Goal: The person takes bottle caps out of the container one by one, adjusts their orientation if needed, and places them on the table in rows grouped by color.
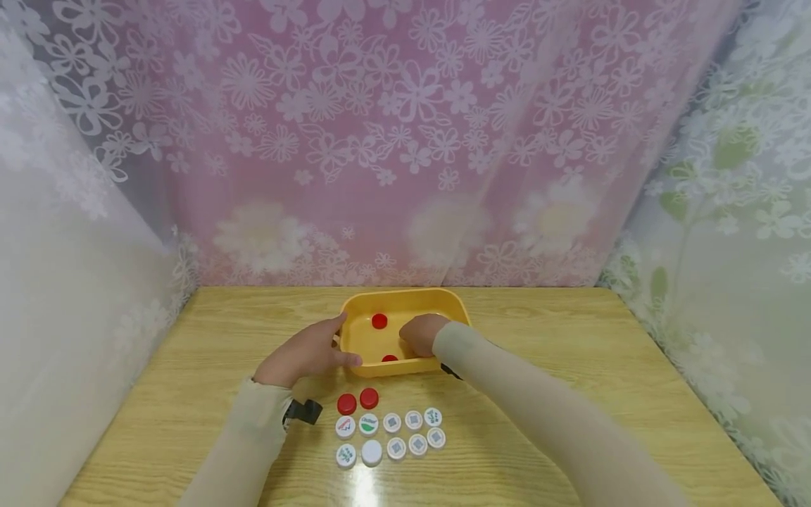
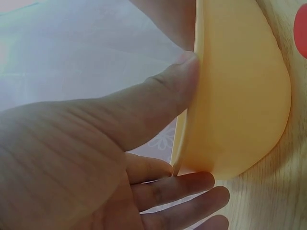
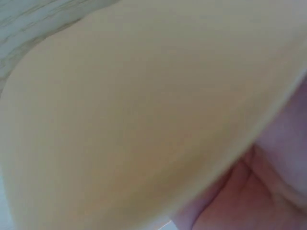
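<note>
A yellow plastic bin stands on the table, with a red bottle cap and another red bottle cap inside it. My left hand holds the bin's left end, thumb on the near rim and fingers at the left side. In the left wrist view the thumb lies over the rim. My right hand reaches down into the bin's right half; its fingertips are hidden, and the bin wall covers most of the right wrist view.
In front of the bin lie two red caps side by side. Nearer still are two rows of white bottle caps, several printed with marks. A pink floral curtain hangs behind the wooden table, with pale curtains on both sides.
</note>
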A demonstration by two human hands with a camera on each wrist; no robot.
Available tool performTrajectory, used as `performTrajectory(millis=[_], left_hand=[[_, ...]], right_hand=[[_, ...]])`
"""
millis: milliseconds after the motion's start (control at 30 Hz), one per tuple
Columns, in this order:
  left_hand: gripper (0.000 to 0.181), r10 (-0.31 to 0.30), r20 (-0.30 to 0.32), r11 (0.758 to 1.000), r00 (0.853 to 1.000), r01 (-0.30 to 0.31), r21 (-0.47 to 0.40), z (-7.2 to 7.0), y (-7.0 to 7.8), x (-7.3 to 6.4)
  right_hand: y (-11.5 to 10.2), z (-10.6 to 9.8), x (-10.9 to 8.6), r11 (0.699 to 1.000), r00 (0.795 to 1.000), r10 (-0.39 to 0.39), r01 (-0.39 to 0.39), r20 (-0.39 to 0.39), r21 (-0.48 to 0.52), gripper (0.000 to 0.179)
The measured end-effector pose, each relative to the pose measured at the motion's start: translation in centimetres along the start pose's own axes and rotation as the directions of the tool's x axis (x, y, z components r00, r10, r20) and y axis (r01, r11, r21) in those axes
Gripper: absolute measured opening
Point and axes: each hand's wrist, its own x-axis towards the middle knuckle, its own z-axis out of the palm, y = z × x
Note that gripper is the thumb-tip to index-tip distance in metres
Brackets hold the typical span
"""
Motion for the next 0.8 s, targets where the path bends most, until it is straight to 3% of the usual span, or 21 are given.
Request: performTrajectory(millis=[233, 467, 633, 800], left_hand=[[0.101, 0.001, 0.004, 1.0, 1.0, -0.001, 0.023, -0.1, 0.4, 0.1], [0.101, -0.016, 0.004, 0.998, 1.0, 0.016, 0.054, -0.2, 0.7, 0.1], [0.102, 0.018, -0.007, 0.99, 1.0, -0.017, 0.141, -0.4, 1.0, 0.3], [0.102, 0.033, -0.014, 0.978, 0.999, -0.03, 0.206, -0.6, 0.8, 0.5]], right_hand=[[-0.4, -1.0, -2.1, 0.98, 0.989, -0.141, 0.133, -0.044, -0.147, 0.018], [0.1, -0.3, -1.3, 0.98, 0.988, -0.14, 0.129, -0.064, -0.154, 0.016], [0.8, 0.5, -0.1, 0.981, 0.988, -0.135, 0.124, -0.071, -0.148, 0.016], [0.2, -0.1, -1.0, 0.982, 0.986, -0.152, 0.142, -0.074, -0.121, 0.021]])
